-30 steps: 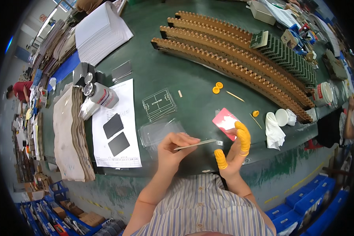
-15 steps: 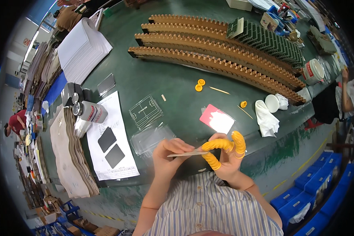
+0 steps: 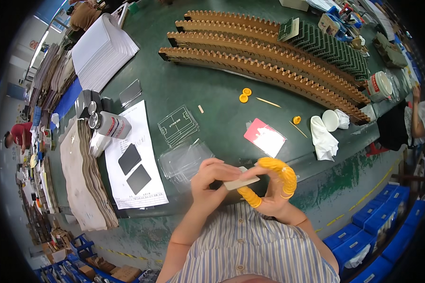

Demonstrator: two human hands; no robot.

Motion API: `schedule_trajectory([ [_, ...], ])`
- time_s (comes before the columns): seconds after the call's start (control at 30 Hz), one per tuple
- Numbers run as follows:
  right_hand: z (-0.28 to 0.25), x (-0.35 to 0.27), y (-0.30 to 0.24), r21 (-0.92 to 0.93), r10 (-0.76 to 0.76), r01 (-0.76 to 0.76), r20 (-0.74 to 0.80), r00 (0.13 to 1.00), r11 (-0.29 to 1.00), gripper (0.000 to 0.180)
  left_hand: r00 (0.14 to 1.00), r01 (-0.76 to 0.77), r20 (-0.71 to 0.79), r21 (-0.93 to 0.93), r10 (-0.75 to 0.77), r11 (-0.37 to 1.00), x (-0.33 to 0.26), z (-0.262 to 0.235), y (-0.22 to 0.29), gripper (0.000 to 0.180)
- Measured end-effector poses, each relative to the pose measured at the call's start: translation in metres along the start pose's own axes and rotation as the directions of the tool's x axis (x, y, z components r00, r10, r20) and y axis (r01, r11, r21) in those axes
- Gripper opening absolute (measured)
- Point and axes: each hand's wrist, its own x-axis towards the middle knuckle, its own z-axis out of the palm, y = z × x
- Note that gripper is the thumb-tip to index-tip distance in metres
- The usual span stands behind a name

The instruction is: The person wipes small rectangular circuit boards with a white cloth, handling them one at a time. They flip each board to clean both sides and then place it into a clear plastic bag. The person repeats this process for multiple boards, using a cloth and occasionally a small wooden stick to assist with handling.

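Just beyond my striped shirt, a small pale flat card (image 3: 242, 183) is held tilted between both hands. My left hand (image 3: 211, 183) pinches its left side with thumb and fingers. My right hand (image 3: 275, 194) grips the other side, with yellow finger cots (image 3: 282, 172) on several of its fingers. Past the hands lies a pink and white card (image 3: 265, 137). A stack of dark green cards with white lines (image 3: 178, 125) sits to the left, with clear plastic sheets (image 3: 184, 161) nearer me. The underside of the held card is hidden.
Long notched wooden racks (image 3: 250, 54) span the far side, with green cards (image 3: 330, 47) standing at the right. A metal can (image 3: 111, 125) and two dark plates (image 3: 139, 179) lie on paper at left. Toothpicks (image 3: 269, 102), spare cots (image 3: 243, 98) and white cloth (image 3: 323, 139) lie about.
The card has turned from nearly edge-on to show more of its face. My right fingers have shifted along it, and the whole view has moved slightly.
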Motion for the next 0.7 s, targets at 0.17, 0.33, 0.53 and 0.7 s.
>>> schedule_trajectory([
  [0.17, 0.004, 0.002, 0.008, 0.015, -0.131, 0.136, -0.178, 0.975, 0.991, 0.081, 0.991, 0.058, -0.109, -0.173, -0.078, 0.983, -0.004, 0.001, -0.004, 0.016],
  [0.33, 0.003, 0.000, 0.011, 0.065, -0.155, 0.170, -0.191, 0.969, 0.983, 0.083, 0.982, 0.076, -0.149, -0.228, -0.112, 0.971, -0.003, 0.001, -0.005, 0.019],
  [0.53, 0.001, -0.001, 0.007, -0.201, -0.183, 0.149, -0.160, 0.970, 0.968, 0.048, 0.979, 0.048, -0.180, -0.249, -0.095, 0.967, -0.002, 0.001, -0.004, 0.020],
  [0.7, 0.001, -0.001, 0.003, -0.403, -0.208, 0.135, -0.144, 0.968, 0.905, 0.031, 0.983, 0.040, -0.166, -0.240, -0.081, 0.970, -0.005, 0.000, -0.008, 0.019],
])
